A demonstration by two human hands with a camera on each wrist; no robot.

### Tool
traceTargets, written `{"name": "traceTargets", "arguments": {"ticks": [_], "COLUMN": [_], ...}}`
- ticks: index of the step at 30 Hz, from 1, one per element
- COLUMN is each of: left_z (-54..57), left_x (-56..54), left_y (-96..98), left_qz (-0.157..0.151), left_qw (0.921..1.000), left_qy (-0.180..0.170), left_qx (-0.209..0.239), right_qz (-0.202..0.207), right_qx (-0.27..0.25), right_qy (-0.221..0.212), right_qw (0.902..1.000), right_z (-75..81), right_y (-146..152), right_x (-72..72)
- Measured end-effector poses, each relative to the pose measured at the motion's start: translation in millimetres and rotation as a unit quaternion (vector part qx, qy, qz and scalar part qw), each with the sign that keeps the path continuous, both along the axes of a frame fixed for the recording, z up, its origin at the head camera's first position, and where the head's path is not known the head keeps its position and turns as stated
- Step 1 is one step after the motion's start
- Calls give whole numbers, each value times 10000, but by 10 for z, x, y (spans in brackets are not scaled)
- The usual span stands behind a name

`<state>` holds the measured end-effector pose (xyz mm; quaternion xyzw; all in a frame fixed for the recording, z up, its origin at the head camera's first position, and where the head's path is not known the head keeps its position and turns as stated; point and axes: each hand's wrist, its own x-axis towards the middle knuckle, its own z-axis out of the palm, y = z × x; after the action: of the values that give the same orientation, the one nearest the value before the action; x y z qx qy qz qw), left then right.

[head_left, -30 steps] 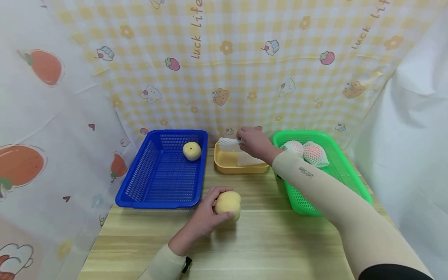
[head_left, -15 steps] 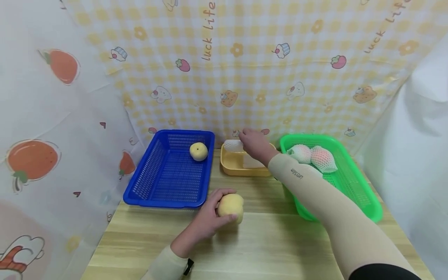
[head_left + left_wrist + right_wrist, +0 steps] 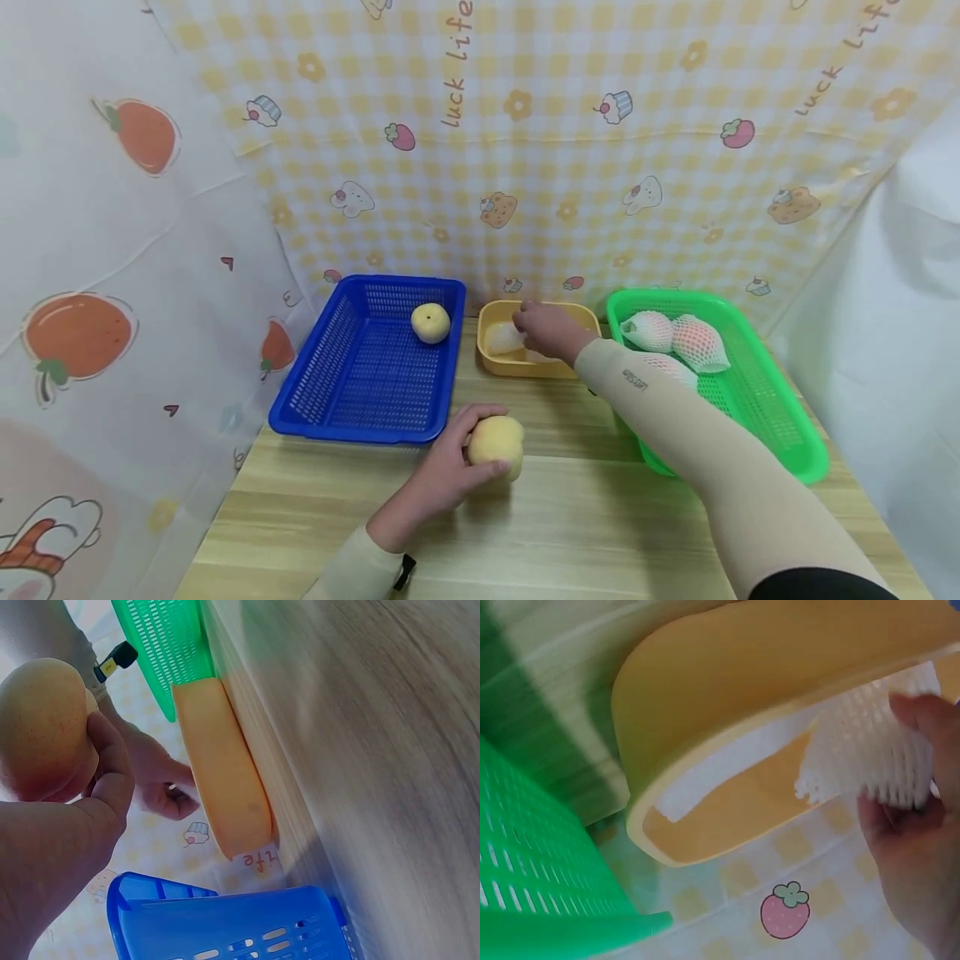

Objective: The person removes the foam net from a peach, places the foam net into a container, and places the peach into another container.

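Observation:
My left hand [image 3: 442, 467] grips a yellow peach [image 3: 497, 443] just above the table; in the left wrist view the peach [image 3: 45, 731] shows a reddish blush. My right hand [image 3: 553, 329] is over the yellow box [image 3: 517, 369] at the back. Between its thumb and fingers it pinches a white foam net sleeve [image 3: 870, 746], as the right wrist view shows. Part of that sleeve [image 3: 502, 337] hangs inside the box in the head view. Another white sleeve [image 3: 739, 761] lies along the box's inner wall. Some right fingers are hidden behind the netting.
At the left, a blue basket [image 3: 360, 437] holds one yellow peach [image 3: 431, 323]. A green basket [image 3: 780, 400] at the right contains 3 net-wrapped fruits [image 3: 699, 342], one partly hidden by the right forearm. A patterned cloth [image 3: 465, 167] hangs close behind the containers.
The right hand has lowered the foam net sleeve from above the yellow box into it. The left hand keeps its grip on the peach. The head view has shifted slightly.

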<state>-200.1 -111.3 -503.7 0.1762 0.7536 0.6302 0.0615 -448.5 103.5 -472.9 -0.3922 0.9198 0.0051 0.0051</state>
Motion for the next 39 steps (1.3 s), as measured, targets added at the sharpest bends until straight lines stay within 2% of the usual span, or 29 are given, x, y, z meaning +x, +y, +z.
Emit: {"name": "traceTargets", "arguments": {"ticks": [4,7,12,18,22,28,29,31,35,36,39], "left_z": [0,7,8,14,17,19,21,23,37,39,41], "left_x": [-1,4,6,13,13,2,-1,-6,-14,-17,-27], "left_y": [-6,-11,-21,-37,-48,-43,-41,-40,-31,-28,-26], "left_qz": [2,8,7,20,38,49,50,51,51,44,43], "left_qw": [10000,10000,9999,9999,9999,9997,9997,9997,9998,9998,9996], "left_qy": [-54,-70,-144,-144,-148,-222,-223,-211,-164,-166,-240], "left_qx": [42,46,26,5,-30,-41,-46,-73,-131,-143,-119], "right_qz": [-112,39,462,342,293,399,486,410,128,-42,-193], "right_qx": [112,252,422,671,461,131,-28,-222,-572,-556,-837], "right_qy": [-794,-986,-835,-792,-762,-669,-636,-623,-414,-379,-267], "right_qw": [9967,9948,9945,9940,9956,9969,9968,9970,9974,9977,9959], "right_z": [27,28,6,-120,-159,-39,-143,-102,14,182,319], "right_y": [8,22,68,115,113,135,182,209,286,275,358], "right_x": [15,3,-6,-27,-37,-9,-111,-97,12,175,418]}}
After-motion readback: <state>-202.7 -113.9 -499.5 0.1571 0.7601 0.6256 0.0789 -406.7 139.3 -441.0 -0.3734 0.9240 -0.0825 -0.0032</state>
